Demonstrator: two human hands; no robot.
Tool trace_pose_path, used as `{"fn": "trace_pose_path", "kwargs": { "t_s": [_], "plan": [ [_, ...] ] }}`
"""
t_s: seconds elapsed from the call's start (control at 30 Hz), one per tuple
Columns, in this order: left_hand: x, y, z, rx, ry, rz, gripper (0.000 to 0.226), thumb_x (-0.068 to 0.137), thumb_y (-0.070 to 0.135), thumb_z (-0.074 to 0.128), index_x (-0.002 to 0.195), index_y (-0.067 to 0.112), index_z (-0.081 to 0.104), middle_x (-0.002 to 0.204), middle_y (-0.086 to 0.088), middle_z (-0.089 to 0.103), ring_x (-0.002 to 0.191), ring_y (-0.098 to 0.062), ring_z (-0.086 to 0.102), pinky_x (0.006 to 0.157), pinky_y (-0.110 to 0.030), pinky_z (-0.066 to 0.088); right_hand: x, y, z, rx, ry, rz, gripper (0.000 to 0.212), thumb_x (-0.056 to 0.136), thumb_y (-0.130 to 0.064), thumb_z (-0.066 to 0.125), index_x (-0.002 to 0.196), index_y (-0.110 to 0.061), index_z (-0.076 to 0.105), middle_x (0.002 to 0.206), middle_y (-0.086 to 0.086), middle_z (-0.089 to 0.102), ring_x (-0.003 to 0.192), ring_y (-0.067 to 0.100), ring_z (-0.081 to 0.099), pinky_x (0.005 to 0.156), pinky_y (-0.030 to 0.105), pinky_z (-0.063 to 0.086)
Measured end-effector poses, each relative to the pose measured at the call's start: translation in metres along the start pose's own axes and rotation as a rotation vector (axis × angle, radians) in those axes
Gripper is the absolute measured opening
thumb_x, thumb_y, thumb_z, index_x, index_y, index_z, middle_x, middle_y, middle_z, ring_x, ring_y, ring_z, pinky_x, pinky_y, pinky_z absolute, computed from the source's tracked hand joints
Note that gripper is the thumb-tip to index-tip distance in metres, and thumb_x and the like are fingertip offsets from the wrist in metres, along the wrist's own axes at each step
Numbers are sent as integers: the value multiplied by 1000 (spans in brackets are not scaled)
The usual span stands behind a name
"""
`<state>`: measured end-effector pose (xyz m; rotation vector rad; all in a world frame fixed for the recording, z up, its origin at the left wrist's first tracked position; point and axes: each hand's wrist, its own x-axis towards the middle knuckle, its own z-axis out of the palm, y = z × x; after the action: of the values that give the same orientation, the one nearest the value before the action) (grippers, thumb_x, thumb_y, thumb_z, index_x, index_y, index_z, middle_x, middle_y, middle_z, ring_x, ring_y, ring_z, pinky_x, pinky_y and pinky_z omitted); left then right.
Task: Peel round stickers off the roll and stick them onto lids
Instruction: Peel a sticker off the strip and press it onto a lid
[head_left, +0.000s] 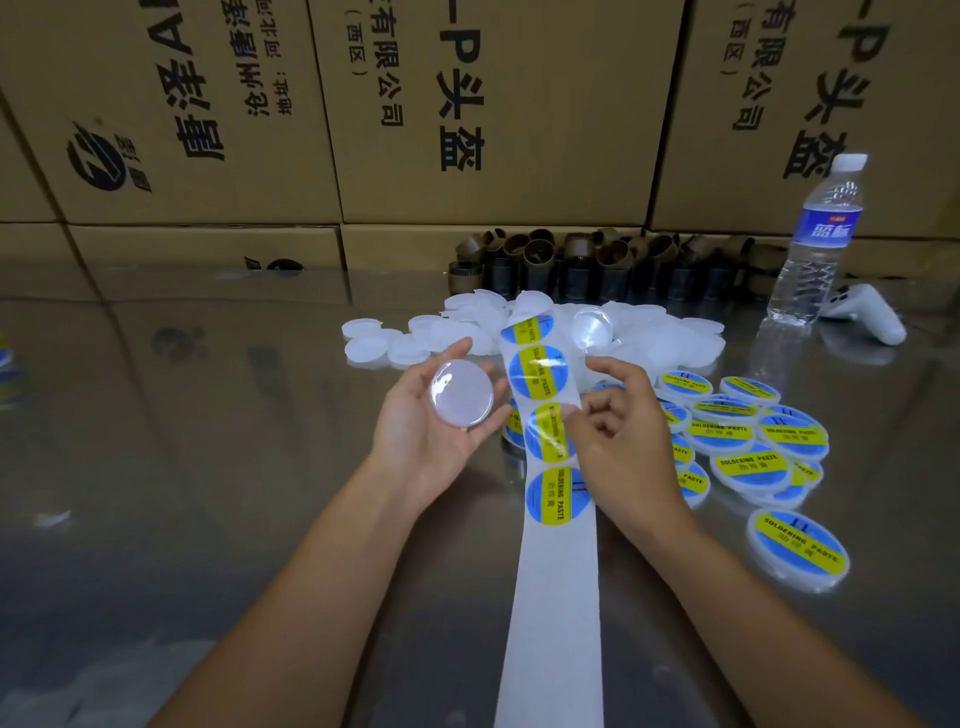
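A white backing strip (556, 597) runs up the middle of the shiny table, carrying round blue-and-yellow stickers. My right hand (618, 421) pinches the edge of one sticker (545, 434) on the strip. My left hand (421, 426) lies palm up and holds a bare translucent lid (462, 393) between thumb and fingers, just left of the strip. A heap of plain lids (457, 332) lies behind the hands. Lids with stickers on them (753, 447) are piled to the right.
A water bottle (821, 239) stands at the back right beside a white controller (867, 317). Brown cardboard roll cores (597, 260) line the back edge. Stacked cardboard boxes (467, 104) form a wall behind the table.
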<state>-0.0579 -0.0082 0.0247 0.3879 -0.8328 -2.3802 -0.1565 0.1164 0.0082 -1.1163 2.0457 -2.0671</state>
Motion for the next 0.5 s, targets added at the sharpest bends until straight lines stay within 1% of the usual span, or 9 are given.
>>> {"fn": "trace_pose_path", "kwargs": {
  "t_s": [0.07, 0.1, 0.17, 0.23, 0.3, 0.33, 0.4, 0.43, 0.5],
  "plan": [
    [-2, -2, 3, 27, -1, -21, 29, 96, 23, 39, 97, 16, 67, 106, -15, 70, 99, -31, 66, 82, -44, 51, 1, -3, -1, 129, 12, 42, 36, 88, -1, 60, 108, -29, 49, 75, 1, 55, 51, 0, 52, 51, 10, 40],
    [-3, -4, 4, 30, -1, -29, 27, 95, 23, 41, 94, 15, 67, 102, -14, 70, 96, -30, 66, 83, -45, 51, 2, -4, -2, 166, 33, 55, 35, 88, -2, 60, 110, -27, 49, 75, 0, 56, 49, -2, 51, 49, 9, 39],
    [-5, -9, 7, 30, -3, -40, 23, 93, 21, 44, 86, 14, 65, 91, -12, 70, 83, -27, 69, 81, -44, 52, 3, -5, -3, 209, 74, 82, 35, 88, -5, 62, 112, -27, 49, 76, -2, 59, 52, 0, 52, 51, 12, 41],
    [-6, -14, 9, 23, -18, -73, 22, 91, 19, 45, 81, 13, 64, 85, -11, 68, 73, -24, 68, 75, -39, 55, 4, -7, -4, 237, 106, 96, 34, 88, -7, 63, 106, -31, 49, 77, -2, 61, 56, 4, 54, 53, 14, 43],
    [-9, -18, 11, 8, -59, -128, 17, 88, 18, 46, 84, 12, 62, 89, -13, 66, 76, -25, 65, 67, -37, 58, 5, -9, -5, 260, 135, 92, 32, 88, -7, 63, 101, -34, 50, 77, -3, 62, 56, 4, 55, 54, 15, 44],
    [-10, -19, 12, 5, -84, -158, 14, 84, 17, 48, 88, 11, 60, 96, -14, 65, 82, -26, 64, 67, -37, 58, 5, -10, -6, 271, 143, 89, 32, 88, -7, 63, 99, -34, 50, 75, -4, 62, 56, 5, 55, 53, 16, 44],
    [-12, -21, 13, 35, -131, -208, 25, 76, 17, 51, 99, 11, 57, 109, -14, 60, 92, -28, 60, 77, -38, 56, 5, -12, -6, 285, 152, 77, 31, 88, -6, 63, 98, -33, 50, 72, -7, 62, 55, 5, 55, 53, 16, 44],
    [-11, -23, 13, 76, -139, -233, 30, 76, 18, 50, 104, 10, 55, 110, -15, 59, 94, -28, 59, 82, -39, 53, 4, -13, -6, 286, 156, 68, 31, 88, -6, 63, 97, -33, 50, 72, -7, 61, 53, 3, 54, 52, 15, 44],
    [-11, -27, 13, 201, -148, -270, 28, 83, 20, 47, 106, 8, 56, 104, -15, 64, 91, -27, 61, 83, -38, 52, 4, -15, -6, 281, 158, 53, 30, 88, -5, 62, 96, -31, 50, 74, -4, 61, 50, 1, 54, 49, 12, 42]
  ]
}}
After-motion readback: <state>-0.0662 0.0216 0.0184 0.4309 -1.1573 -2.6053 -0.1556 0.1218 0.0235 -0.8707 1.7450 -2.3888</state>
